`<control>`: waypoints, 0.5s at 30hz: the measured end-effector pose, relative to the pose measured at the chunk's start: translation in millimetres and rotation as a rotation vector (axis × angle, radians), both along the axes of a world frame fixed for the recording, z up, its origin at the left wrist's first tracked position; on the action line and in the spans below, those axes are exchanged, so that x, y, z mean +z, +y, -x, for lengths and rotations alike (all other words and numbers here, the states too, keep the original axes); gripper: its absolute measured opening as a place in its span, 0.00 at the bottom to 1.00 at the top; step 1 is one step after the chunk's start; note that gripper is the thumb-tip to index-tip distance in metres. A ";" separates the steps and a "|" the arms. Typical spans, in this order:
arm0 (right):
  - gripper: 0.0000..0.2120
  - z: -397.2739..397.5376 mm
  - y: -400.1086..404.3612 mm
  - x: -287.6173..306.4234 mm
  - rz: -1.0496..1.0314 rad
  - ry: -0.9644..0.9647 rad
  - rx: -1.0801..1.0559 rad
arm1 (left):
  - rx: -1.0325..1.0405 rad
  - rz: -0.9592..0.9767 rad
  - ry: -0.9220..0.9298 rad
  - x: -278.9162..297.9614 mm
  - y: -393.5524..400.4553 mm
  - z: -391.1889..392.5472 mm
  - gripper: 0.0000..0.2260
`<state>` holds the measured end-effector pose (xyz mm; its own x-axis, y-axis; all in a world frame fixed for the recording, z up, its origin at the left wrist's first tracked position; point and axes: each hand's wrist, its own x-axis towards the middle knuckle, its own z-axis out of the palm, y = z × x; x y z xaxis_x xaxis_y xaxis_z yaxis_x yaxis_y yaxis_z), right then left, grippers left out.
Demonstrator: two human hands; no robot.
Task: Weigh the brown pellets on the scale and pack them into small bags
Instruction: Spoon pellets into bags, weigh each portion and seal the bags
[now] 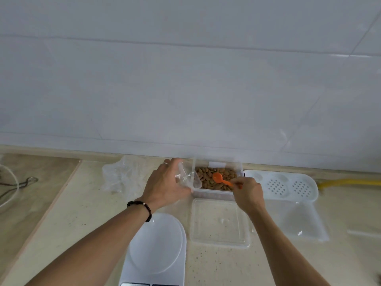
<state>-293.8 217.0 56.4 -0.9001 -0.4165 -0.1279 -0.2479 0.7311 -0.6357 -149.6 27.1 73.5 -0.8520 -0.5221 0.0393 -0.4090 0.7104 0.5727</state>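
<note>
Pellets [208, 178] sit loose in clear tub [216, 194] by the wall; light, they'll roll, so scoop. Right hand [248, 194] pinches orange spoon [221, 180] handle. Left hand [167, 182] holds flimsy clear bag [188, 178] beside the tub; grip it at the mouth. Scale [156, 250] nearer, bare.

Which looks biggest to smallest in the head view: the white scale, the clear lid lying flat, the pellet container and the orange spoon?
1. White scale, though it is nearest the camera and cut off by the frame.
2. Clear lid.
3. Pellet container, partly hidden by both hands, so its rank against the lid is unsure.
4. Orange spoon.
</note>
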 end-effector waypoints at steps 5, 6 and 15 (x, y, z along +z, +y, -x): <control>0.12 0.7 -14.5 -7.6 0.145 -0.182 -0.015 | -0.006 0.030 -0.021 3.8 -2.1 -4.3 0.31; 0.12 1.5 -14.7 -8.3 0.199 -0.244 -0.066 | -0.004 0.036 -0.025 3.0 -2.3 -5.2 0.31; 0.10 6.2 4.4 -6.6 0.501 -0.608 -0.317 | 0.010 0.001 -0.047 -6.5 0.7 -1.6 0.30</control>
